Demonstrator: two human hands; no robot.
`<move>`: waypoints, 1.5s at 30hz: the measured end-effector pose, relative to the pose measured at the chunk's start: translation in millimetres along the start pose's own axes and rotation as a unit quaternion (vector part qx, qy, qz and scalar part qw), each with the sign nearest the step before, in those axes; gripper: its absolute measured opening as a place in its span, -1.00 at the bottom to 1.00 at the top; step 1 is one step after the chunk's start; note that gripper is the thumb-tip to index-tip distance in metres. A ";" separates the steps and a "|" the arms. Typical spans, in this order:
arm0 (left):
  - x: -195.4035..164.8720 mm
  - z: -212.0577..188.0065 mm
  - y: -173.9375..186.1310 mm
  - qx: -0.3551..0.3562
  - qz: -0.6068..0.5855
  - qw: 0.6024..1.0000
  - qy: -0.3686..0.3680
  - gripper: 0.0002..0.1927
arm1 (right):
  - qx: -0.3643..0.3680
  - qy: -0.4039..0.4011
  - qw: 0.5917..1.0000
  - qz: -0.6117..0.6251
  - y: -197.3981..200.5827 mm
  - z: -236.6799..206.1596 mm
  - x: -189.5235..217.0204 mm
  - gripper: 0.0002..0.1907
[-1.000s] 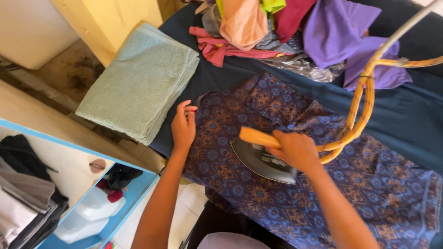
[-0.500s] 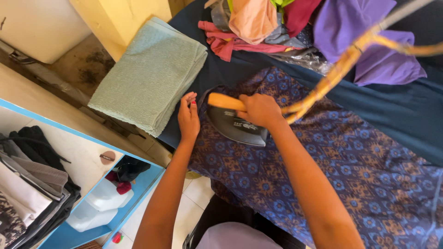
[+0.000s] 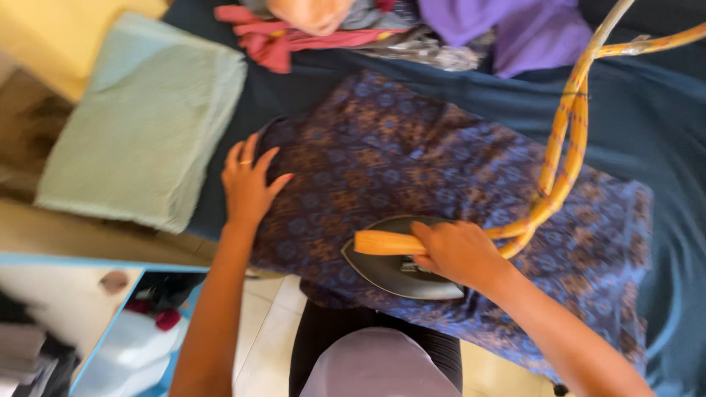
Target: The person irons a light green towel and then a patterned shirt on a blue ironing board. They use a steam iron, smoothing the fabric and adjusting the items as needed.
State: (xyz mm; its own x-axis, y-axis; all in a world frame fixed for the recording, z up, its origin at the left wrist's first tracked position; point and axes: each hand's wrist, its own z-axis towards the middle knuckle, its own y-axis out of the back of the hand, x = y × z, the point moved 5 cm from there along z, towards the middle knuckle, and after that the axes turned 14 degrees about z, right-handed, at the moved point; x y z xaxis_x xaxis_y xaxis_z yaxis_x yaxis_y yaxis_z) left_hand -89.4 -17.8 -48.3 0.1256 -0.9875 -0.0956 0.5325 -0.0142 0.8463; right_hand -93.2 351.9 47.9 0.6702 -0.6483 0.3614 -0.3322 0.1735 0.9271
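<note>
A blue patterned cloth (image 3: pixel 412 162) lies spread over a dark blue ironing surface (image 3: pixel 662 125). My right hand (image 3: pixel 460 254) grips the wooden handle of a dark clothes iron (image 3: pixel 390 268), which rests on the cloth's near edge. An orange cord (image 3: pixel 566 147) runs from the iron up to the top right. My left hand (image 3: pixel 250 184) lies flat, fingers spread, on the cloth's left end.
A folded pale green cloth (image 3: pixel 147 125) lies to the left. A heap of red, pink, grey and purple garments (image 3: pixel 456 26) sits at the far edge. A blue-framed shelf (image 3: pixel 95 323) with folded clothes and white bottles stands at lower left.
My right hand has drawn the iron from the cloth's left end, beside my left hand, back toward me and to the right. My left hand stays pressed on the cloth.
</note>
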 end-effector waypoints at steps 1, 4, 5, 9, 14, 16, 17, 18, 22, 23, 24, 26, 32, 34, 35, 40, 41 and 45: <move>-3.9 0.2 0.8 0.000 0.000 1.000 -0.005 -0.40 | -0.018 -0.025 0.999 -0.016 3.4 -13.7 -13.5 -0.61; -21.0 3.1 0.9 0.032 0.098 0.994 0.021 -0.33 | -0.077 -0.111 0.989 -0.065 9.4 -46.9 -60.4 -0.63; -35.3 6.8 -0.3 0.037 0.134 0.990 0.003 -0.34 | -0.098 -0.143 0.981 -0.082 12.8 -52.3 -80.6 -0.64; -111.7 16.9 -6.4 0.078 0.092 0.992 -0.045 -0.27 | -0.209 -0.251 0.936 -0.131 31.4 -47.6 -163.6 -0.62; -258.1 3.6 -31.3 0.182 -0.120 0.970 -0.103 -0.23 | -0.281 -0.348 0.888 -0.105 65.4 -17.6 -256.0 -0.55; -288.2 -5.9 -41.5 0.230 -0.123 0.959 -0.113 -0.23 | -0.266 -0.348 0.898 -0.040 72.2 -12.2 -278.0 -0.58; -297.6 -9.7 -46.5 0.254 -0.123 0.952 -0.119 -0.23 | -0.245 -0.338 0.908 -0.025 73.1 -11.2 -283.3 -0.58; -300.8 -12.3 -49.4 0.259 -0.099 0.952 -0.131 -0.23 | -0.225 -0.329 0.917 -0.010 72.7 -12.3 -285.2 -0.58; -291.0 -16.4 -57.0 0.262 -0.043 0.949 -0.169 -0.25 | -0.157 -0.257 0.954 0.000 63.4 -44.6 -255.9 -0.61; -288.0 -17.5 -57.8 0.261 -0.038 0.949 -0.173 -0.25 | -0.142 -0.256 0.956 0.012 58.2 -60.6 -242.5 -0.63; -286.9 -18.1 -57.4 0.250 -0.038 0.952 -0.175 -0.25 | -0.127 -0.253 0.959 0.025 52.9 -80.6 -226.2 -0.64; -285.4 -18.8 -55.9 0.228 -0.036 0.956 -0.181 -0.25 | -0.056 -0.257 0.964 0.036 44.6 -117.0 -194.6 -0.65; -287.5 -20.7 -56.2 0.232 -0.038 0.957 -0.172 -0.26 | 0.054 -0.316 0.947 -0.009 24.1 -208.0 -129.2 -0.57; -287.9 -20.7 -56.2 0.230 -0.037 0.956 -0.178 -0.27 | 0.039 -0.309 0.950 -0.016 25.0 -219.3 -134.4 -0.58; -288.0 -20.8 -56.2 0.229 -0.036 0.956 -0.180 -0.28 | 0.018 -0.297 0.954 -0.027 27.5 -220.8 -141.7 -0.57; -288.9 -20.7 -55.6 0.227 -0.022 0.956 -0.184 -0.28 | -0.061 -0.331 0.935 -0.108 39.5 -206.0 -211.8 -0.70; -289.5 -20.1 -55.4 0.226 -0.018 0.956 -0.185 -0.28 | -0.086 -0.336 0.931 -0.115 46.5 -198.0 -230.3 -0.67; -291.0 -17.4 -55.0 0.228 -0.014 0.957 -0.181 -0.27 | -0.232 -0.346 0.902 -0.116 81.5 -157.2 -301.8 -0.65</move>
State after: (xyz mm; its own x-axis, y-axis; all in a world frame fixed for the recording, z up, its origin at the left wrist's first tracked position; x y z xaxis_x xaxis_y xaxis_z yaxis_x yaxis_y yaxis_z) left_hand -140.6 273.1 -76.1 -0.2244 -0.9745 -0.0033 0.1000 -0.0264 0.9946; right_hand -218.2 678.2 29.9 0.0584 -0.9864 0.1534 0.1847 0.1617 0.9694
